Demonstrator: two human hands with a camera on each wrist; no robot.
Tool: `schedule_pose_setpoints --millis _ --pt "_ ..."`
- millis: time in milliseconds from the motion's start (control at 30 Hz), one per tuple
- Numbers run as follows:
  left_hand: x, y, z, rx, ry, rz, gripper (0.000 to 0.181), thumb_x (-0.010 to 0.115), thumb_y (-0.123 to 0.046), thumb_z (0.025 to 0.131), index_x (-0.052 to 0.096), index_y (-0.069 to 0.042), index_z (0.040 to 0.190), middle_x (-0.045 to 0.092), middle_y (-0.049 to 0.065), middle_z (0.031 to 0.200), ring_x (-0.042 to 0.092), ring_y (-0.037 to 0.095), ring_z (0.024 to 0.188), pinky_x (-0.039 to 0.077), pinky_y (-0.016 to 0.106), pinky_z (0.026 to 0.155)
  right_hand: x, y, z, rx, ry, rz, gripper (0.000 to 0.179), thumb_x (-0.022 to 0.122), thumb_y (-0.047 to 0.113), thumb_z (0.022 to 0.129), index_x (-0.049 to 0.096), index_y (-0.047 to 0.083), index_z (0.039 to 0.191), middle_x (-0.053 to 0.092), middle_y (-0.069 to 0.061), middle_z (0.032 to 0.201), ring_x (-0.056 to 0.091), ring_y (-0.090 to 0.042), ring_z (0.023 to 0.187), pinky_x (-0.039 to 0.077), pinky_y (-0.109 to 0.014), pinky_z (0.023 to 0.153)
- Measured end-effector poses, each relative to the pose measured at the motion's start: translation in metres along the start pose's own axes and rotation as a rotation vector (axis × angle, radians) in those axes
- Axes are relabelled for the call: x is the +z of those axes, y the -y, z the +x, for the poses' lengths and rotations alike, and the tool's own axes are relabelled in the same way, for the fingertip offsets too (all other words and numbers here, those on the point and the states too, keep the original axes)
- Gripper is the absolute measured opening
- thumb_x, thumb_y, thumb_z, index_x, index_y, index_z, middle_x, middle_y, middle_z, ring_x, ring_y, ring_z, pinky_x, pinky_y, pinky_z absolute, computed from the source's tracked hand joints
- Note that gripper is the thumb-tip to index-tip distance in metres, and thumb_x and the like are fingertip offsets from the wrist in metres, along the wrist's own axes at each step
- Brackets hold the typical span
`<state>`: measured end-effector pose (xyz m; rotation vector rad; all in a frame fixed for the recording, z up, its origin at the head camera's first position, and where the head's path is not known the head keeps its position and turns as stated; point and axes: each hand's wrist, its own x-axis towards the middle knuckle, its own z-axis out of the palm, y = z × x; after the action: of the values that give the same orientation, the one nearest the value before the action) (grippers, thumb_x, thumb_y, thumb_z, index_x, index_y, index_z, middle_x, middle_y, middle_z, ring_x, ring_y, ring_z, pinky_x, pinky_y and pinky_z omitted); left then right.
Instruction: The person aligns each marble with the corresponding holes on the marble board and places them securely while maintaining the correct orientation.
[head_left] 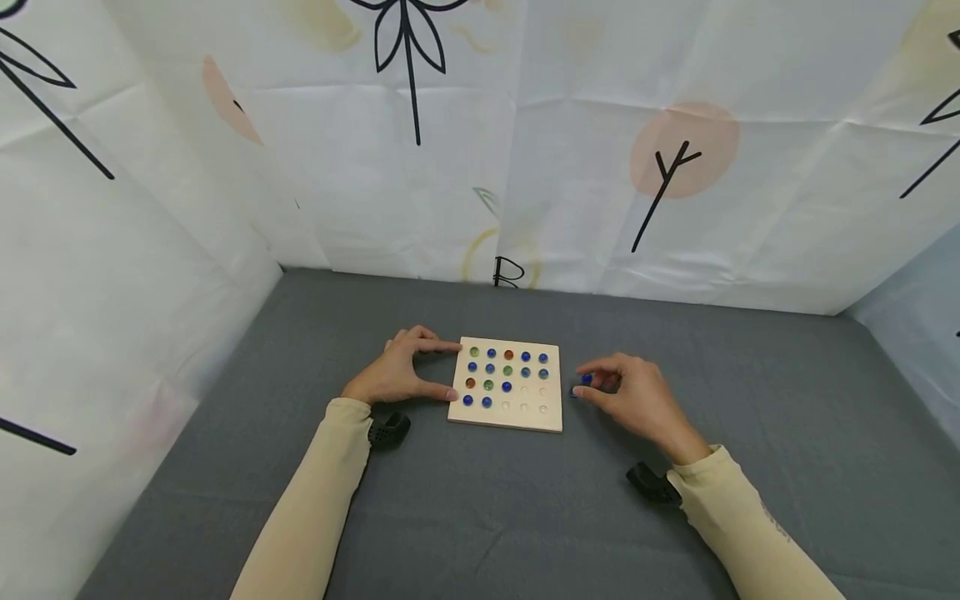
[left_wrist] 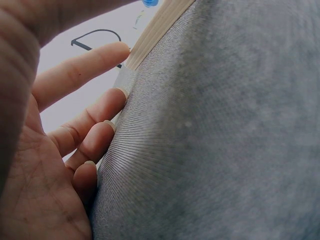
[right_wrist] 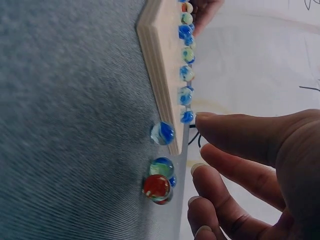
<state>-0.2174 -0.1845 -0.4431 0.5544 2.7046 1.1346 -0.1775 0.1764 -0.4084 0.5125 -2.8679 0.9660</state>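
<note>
A light wooden board (head_left: 480, 416) lies flat, with blue, green and reddish marbles seated in rows of hollows; several hollows at its lower right hold none. My left hand (head_left: 397, 368) spreads thumb and index finger along the board's left side, fingertips at the edge. In the left wrist view the other fingers rest on the cloth. Just right of the board, my right hand (head_left: 633, 398) hovers with thumb and fingers apart round a blue marble (head_left: 587, 379). The right wrist view shows loose marbles on the cloth, among them a blue-white marble (right_wrist: 163, 133) and a red marble (right_wrist: 157, 187), and nothing between the fingers.
Dark grey cloth (head_left: 480, 508) covers the table. White sheets (head_left: 570, 167) with plant drawings hang behind it and at both sides. A black wrist camera (head_left: 388, 430) sits on the left wrist, and another camera (head_left: 652, 483) on the right.
</note>
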Motion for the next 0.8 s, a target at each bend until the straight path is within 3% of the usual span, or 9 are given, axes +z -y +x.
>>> schedule_pose_setpoints --millis 433,800 --pt "0.0 -0.001 0.0 -0.013 0.005 -0.007 0.072 0.093 -0.041 0.072 0.067 -0.024 0.137 0.051 0.009 0.133 0.039 0.035 0.13 0.031 0.064 0.107 0.007 -0.001 -0.005 0.03 0.083 -0.009 0.023 0.083 0.017 0.087 0.08 0.006 0.107 0.06 0.005 0.071 0.05 -0.011 0.059 0.04 -0.028 0.052" --pt "0.0 0.0 0.0 -0.008 0.001 0.0 0.072 0.093 -0.042 0.072 0.067 -0.024 0.137 0.051 0.009 0.133 0.039 0.035 0.13 0.032 0.063 0.107 0.012 -0.002 -0.004 0.027 0.069 -0.036 0.023 0.083 0.016 0.086 0.081 0.006 0.107 0.057 0.005 0.068 0.048 -0.01 0.057 0.037 -0.027 0.05"
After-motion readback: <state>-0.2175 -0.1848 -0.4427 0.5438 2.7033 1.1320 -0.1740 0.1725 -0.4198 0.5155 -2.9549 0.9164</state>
